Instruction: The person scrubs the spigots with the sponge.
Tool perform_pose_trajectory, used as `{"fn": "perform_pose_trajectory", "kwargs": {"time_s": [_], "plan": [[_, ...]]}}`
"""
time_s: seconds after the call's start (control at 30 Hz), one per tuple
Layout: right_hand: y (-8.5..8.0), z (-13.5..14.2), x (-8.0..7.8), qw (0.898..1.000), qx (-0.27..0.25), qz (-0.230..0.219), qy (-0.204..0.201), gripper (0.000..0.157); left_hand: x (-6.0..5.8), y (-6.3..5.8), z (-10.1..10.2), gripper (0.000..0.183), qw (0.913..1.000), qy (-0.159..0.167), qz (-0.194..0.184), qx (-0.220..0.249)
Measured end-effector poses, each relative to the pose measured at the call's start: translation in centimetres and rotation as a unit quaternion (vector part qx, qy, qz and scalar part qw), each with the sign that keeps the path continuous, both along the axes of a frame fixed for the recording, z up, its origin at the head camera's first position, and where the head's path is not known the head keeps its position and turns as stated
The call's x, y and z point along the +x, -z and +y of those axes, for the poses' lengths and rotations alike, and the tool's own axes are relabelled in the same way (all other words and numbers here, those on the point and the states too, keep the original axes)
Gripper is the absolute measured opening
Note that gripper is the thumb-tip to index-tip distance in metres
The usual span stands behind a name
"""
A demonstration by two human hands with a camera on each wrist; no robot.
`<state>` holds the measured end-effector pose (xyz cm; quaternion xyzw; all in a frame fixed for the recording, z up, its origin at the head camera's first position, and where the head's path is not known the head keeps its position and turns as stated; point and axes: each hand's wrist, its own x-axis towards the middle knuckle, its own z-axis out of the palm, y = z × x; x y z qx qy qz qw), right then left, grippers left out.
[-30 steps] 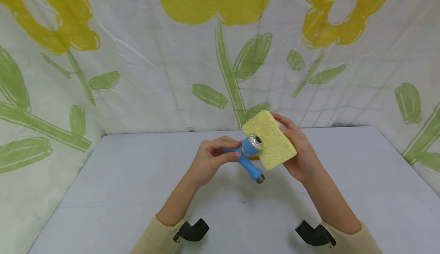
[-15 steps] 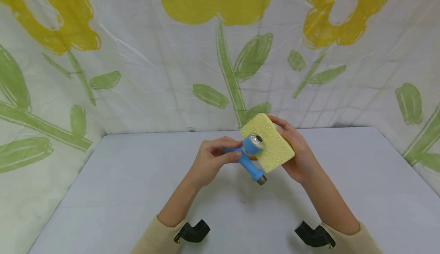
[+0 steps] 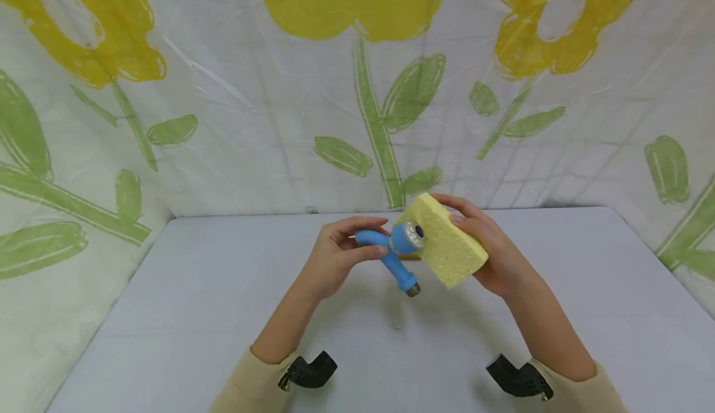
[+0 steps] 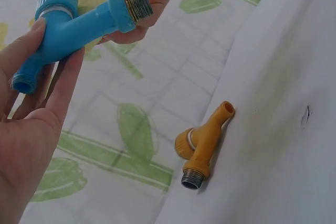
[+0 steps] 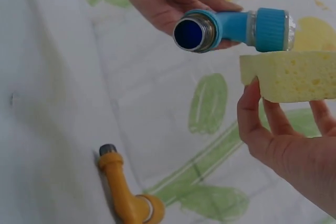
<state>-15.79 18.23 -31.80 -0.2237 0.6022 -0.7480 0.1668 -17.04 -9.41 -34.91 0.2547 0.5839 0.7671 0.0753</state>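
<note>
Between thumb and fingers, my left hand (image 3: 333,258) holds a blue plastic tap (image 3: 395,269) with a ribbed knob and a threaded metal end. The thumb lies on the near side of the tap in the left wrist view, with fingers behind it. My right hand (image 3: 497,256) grips a pale yellow sponge (image 3: 449,248) by its edges, tilted beside the tap's knob. In the right wrist view the knob (image 5: 270,30) sits right at the upper face of the sponge (image 5: 304,80); whether they touch, I cannot tell.
A second tap, orange (image 4: 207,140), lies on the white table (image 3: 212,289) behind my hands, mostly hidden in the head view. A sheet with painted flowers (image 3: 251,121) hangs along the table's back edge. Black cameras (image 3: 310,369) sit on both wrists.
The sponge has shifted down and slightly right with my right hand. The blue tap has turned a little, its threaded end swinging left, and my left index finger has lifted off its top.
</note>
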Motion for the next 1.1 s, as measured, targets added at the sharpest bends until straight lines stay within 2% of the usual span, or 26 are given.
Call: {"fn": "perform_pose_trajectory", "kwargs": {"time_s": [0.23, 0.33, 0.53, 0.77, 1.0, 1.1], "plan": [[-0.2, 0.5, 0.0, 0.999, 0.035, -0.005, -0.018, 0.038, -0.1, -0.1, -0.2, 0.045, 0.9977, -0.026, -0.061, 0.012], [-0.3, 0.6, 0.0, 0.998, 0.055, -0.005, -0.018, 0.038, -0.1, -0.2, -0.2, 0.044, 0.9974, -0.031, -0.065, 0.004], [-0.6, 0.8, -0.1, 0.993, 0.12, -0.006, -0.016, 0.036, -0.2, -0.4, -0.4, 0.041, 0.9982, -0.032, -0.033, -0.038], [-0.6, 1.1, -0.3, 0.984, 0.161, 0.026, -0.068, 0.036, -0.2, -0.7, -0.7, 0.038, 0.9935, -0.013, 0.023, -0.111], [-0.7, 0.9, -0.1, 0.983, 0.159, 0.077, -0.058, 0.036, -0.3, -0.8, -1.0, 0.036, 0.9904, -0.018, 0.048, -0.128], [-0.7, 0.9, 0.0, 0.979, 0.176, 0.093, -0.044, 0.036, -0.3, -1.0, -1.1, 0.036, 0.9917, -0.013, 0.05, -0.118]]}}
